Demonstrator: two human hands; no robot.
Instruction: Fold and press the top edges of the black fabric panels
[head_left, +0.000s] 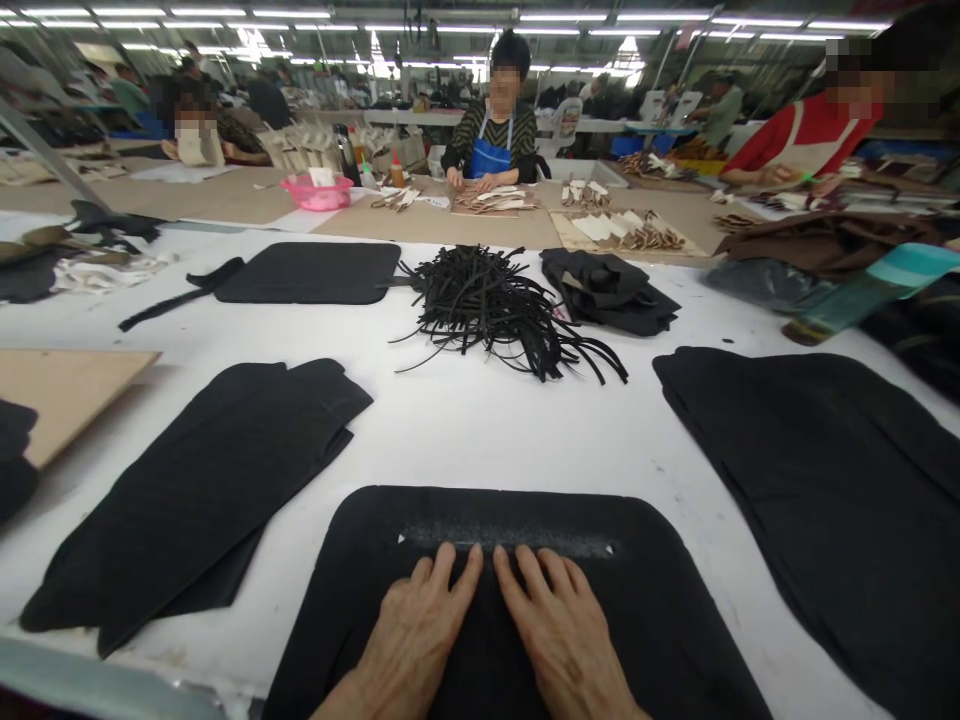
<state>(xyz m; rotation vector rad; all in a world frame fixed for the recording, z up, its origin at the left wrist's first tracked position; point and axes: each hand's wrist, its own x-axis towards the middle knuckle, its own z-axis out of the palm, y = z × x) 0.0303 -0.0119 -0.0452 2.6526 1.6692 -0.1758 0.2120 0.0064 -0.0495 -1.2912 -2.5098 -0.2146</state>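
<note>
A black fabric panel with rounded corners (pixel 660 590) lies flat on the white table (pixel 465 420) right in front of me. A shiny grey strip (pixel 510 535) runs across it near its far edge. My left hand (pixel 420 630) and my right hand (pixel 562 630) rest side by side on the panel, palms down and fingers stretched out flat. Their fingertips lie just short of the strip. Neither hand holds anything.
Stacks of black fabric pieces lie at left (pixel 202 490) and right (pixel 825 480). Further back are a heap of black strips (pixel 495 305), another black panel (pixel 307 272) and folded black cloth (pixel 607 290). A brown board (pixel 60 395) sits far left. Other people work at tables beyond.
</note>
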